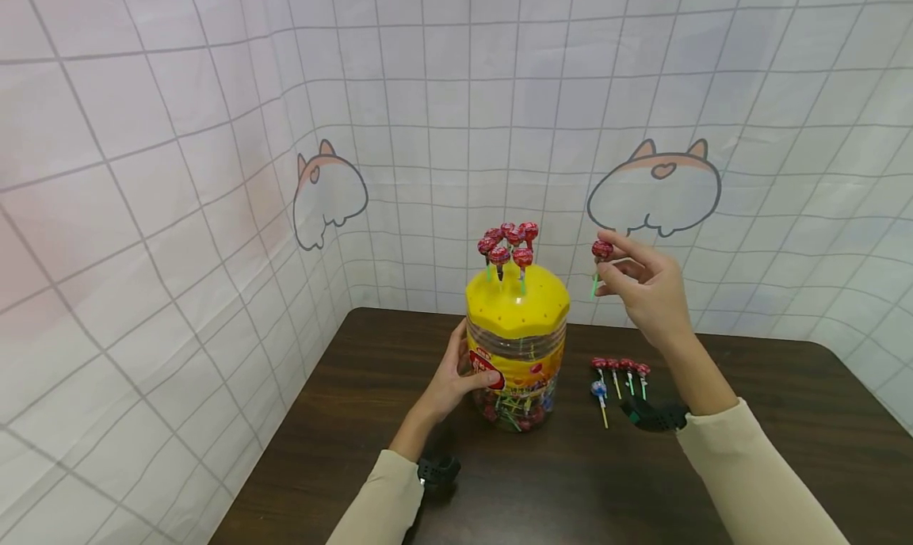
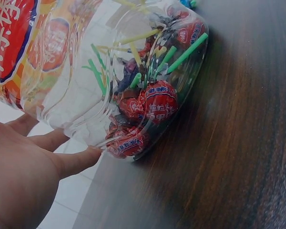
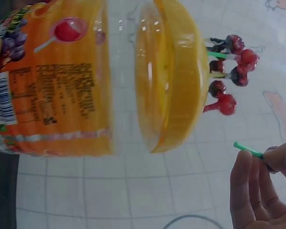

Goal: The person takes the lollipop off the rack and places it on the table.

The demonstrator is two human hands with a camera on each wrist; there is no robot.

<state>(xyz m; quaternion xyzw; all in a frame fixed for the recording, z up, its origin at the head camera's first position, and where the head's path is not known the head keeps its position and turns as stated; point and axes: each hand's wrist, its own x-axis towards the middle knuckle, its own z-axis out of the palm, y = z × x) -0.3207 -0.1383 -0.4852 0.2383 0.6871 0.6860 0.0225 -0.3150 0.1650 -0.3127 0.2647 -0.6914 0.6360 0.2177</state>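
Observation:
A clear plastic candy jar (image 1: 526,371) with an orange label stands on the table. Several red-wrapped lollipops (image 1: 499,255) stick up from holes in its yellow lid (image 1: 517,303), sticks down. My left hand (image 1: 451,383) holds the jar from the left side, thumb across the label and fingers behind. More lollipops (image 2: 159,102) lie loose in the jar's bottom, seen in the left wrist view. Right of the lid and in the air, my right hand (image 1: 652,291) pinches a red lollipop (image 1: 602,249) by its head, the green stick (image 3: 248,149) pointing down in the head view.
A row of red lollipops (image 1: 628,365) lies on the dark wooden table (image 1: 342,434) right of the jar, with one blue lollipop (image 1: 598,389) in front of them. A white gridded curtain (image 1: 428,149) hangs along the table's back and left.

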